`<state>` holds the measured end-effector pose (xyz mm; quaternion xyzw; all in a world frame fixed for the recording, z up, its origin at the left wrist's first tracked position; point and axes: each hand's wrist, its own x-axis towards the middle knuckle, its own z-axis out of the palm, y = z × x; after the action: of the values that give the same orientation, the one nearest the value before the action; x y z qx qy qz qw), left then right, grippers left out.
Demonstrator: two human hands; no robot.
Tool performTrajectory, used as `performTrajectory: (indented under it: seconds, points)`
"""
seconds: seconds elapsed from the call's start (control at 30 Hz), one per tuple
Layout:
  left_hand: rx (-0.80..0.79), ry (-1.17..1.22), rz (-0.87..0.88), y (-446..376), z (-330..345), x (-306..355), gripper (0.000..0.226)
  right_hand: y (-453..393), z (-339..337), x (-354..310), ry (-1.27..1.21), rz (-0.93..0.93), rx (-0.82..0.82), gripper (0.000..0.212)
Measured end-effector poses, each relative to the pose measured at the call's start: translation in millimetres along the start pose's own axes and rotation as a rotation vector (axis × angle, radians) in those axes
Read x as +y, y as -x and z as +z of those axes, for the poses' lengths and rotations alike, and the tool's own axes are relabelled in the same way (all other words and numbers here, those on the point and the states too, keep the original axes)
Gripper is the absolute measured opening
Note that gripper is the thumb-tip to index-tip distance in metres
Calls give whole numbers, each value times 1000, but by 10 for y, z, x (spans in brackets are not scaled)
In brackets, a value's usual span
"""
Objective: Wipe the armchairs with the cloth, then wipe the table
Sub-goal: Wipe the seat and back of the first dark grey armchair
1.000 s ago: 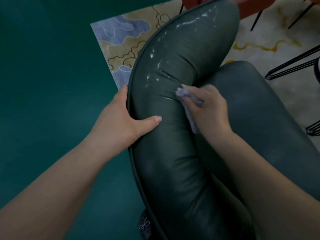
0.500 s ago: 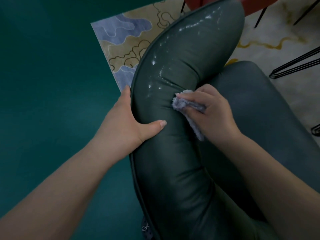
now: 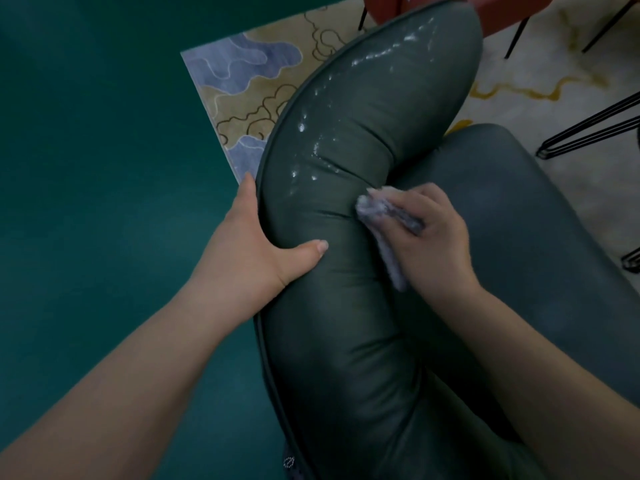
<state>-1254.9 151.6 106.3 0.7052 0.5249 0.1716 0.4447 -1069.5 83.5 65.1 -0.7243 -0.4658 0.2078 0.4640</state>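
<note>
on glossy padded armchair (image 3: 346, 271), fluffy cloth (image 3: 377, 211).

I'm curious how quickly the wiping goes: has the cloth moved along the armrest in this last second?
No, hardly: the cloth still sits at the same crease in the armrest, just below the droplets.

Looks like a lounge or living-room setting. Padded dark-green leather armchair (image 3: 363, 237) sits on a patterned rug (image 3: 249, 81) with blue and tan cloud shapes over teal floor (image 3: 86, 168). Far side: red chair (image 3: 491, 12) and black hairpin metal legs (image 3: 588, 129).
</note>
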Motion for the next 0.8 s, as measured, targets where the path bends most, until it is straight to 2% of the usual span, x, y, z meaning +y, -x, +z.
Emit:
performTrajectory:
  seconds: [0.07, 0.13, 0.23, 0.37, 0.43, 0.53, 0.67, 0.8]
  points:
    - [23, -1, 11, -2, 26, -16, 111, -24, 209, -200, 4, -188, -30, 31]
    - [28, -1, 17, 2, 38, -16, 109, -221, 364, -344, -5, -254, -51, 33]
    - [22, 12, 13, -9, 34, -23, 116, -746, 383, -410, 29, -116, 37, 29]
    - [17, 19, 8, -16, 39, -20, 115, -730, 338, -382, 108, -69, -36, 22]
    - [33, 8, 16, -10, 49, -19, 102, -367, 298, -391, 33, -101, -76, 17]
    - [51, -19, 6, -11, 61, -12, 82, -143, 311, -379, -2, -155, -101, 28]
    - [25, -16, 12, -40, 46, -5, 106, -815, 447, -431, 142, -171, -9, 30]
    - [30, -11, 26, -12, 39, -29, 105, -1104, 490, -413, 230, -83, 39, 20]
